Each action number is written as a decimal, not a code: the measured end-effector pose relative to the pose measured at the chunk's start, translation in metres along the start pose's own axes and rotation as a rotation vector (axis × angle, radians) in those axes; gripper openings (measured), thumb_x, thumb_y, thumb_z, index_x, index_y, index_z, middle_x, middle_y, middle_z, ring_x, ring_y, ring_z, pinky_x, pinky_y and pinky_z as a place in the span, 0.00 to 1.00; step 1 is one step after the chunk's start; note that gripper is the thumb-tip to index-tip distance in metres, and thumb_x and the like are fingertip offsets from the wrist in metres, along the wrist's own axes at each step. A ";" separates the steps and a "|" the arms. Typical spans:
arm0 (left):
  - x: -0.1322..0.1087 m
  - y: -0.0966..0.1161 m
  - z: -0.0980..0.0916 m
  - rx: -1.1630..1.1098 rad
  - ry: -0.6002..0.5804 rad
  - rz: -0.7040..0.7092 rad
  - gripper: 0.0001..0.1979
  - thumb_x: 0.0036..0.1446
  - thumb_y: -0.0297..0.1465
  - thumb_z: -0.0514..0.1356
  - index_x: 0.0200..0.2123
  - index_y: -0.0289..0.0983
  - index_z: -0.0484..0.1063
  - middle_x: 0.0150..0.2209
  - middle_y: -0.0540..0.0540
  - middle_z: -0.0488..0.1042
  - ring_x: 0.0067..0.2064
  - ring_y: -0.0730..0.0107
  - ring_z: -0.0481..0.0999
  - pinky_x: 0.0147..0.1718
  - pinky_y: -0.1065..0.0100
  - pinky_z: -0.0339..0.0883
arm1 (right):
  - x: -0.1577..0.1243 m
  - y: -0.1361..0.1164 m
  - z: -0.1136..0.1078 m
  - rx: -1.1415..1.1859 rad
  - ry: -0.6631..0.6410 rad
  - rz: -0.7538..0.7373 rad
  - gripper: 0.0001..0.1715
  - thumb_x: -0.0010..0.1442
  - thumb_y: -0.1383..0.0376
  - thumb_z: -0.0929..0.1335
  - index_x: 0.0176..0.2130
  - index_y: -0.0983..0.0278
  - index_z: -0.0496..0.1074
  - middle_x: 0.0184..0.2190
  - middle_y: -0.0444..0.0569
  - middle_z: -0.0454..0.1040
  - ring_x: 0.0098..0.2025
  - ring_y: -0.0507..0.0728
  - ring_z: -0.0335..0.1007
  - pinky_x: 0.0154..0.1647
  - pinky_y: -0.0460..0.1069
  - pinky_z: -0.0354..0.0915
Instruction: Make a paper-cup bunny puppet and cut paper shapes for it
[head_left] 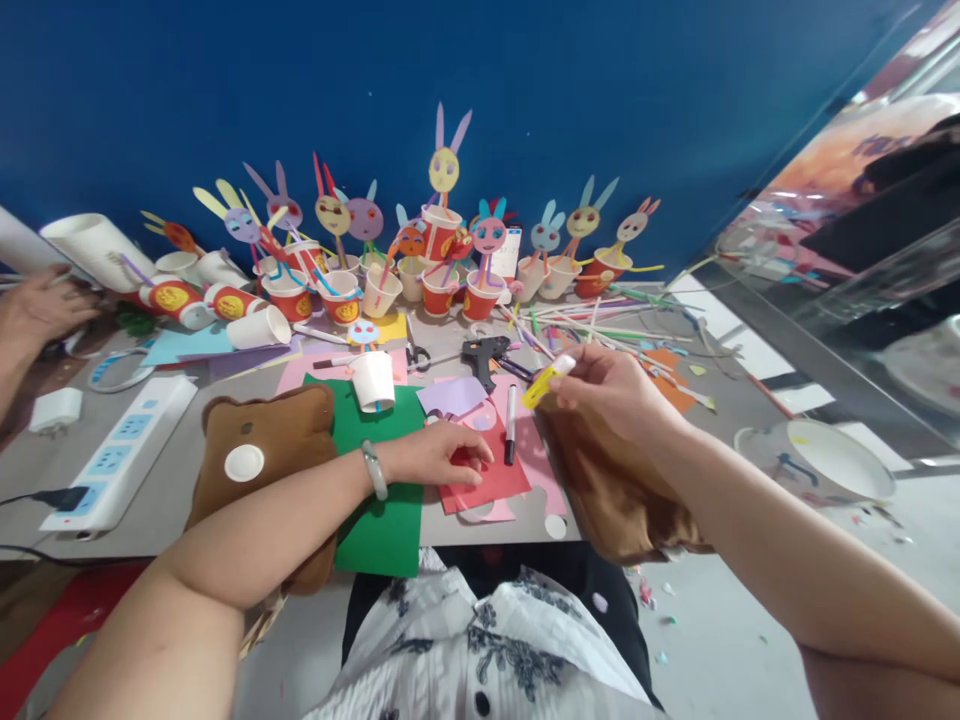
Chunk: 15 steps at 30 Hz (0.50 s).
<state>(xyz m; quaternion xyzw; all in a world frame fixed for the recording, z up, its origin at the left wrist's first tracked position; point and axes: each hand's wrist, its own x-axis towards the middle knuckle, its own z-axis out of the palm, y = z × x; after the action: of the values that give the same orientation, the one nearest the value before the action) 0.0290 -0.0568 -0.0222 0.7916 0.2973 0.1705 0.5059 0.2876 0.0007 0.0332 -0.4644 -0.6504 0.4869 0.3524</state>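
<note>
My right hand point(611, 388) is raised over the right part of the table. Its thumb and fingers pinch a small yellow tube with a white cap point(549, 380). My left hand point(442, 452), with a pale bangle on the wrist, rests on red paper point(495, 480). Its fingers are loosely bent and apart, with nothing visible in them. Between the two hands lies a marker pen point(511, 425) with a black end. A white paper cup point(373, 382) with a small blue paper face stands beyond my left wrist, partly on green paper point(379, 525).
Paper cups with rabbit-like paper figures point(444, 170) line the blue wall. A black glue gun point(486, 358) and scissors point(418, 355) lie mid-table. Brown cushions point(225, 425) flank my arms. A power strip point(124, 450) is at left, near another person's hand point(49, 305). A bucket point(817, 465) stands at right.
</note>
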 end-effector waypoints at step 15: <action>0.003 0.001 0.005 0.400 0.042 0.089 0.07 0.57 0.25 0.58 0.37 0.34 0.76 0.38 0.42 0.79 0.40 0.65 0.76 0.43 0.66 0.65 | -0.039 0.030 -0.020 -0.249 -0.012 0.029 0.46 0.54 0.54 0.73 0.66 0.62 0.57 0.23 0.38 0.70 0.21 0.50 0.64 0.22 0.45 0.59</action>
<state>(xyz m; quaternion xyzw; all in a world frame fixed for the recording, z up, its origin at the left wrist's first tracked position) 0.0345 -0.0588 -0.0232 0.8849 0.3006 0.1466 0.3241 0.3265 -0.0271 0.0100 -0.5110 -0.7013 0.4101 0.2808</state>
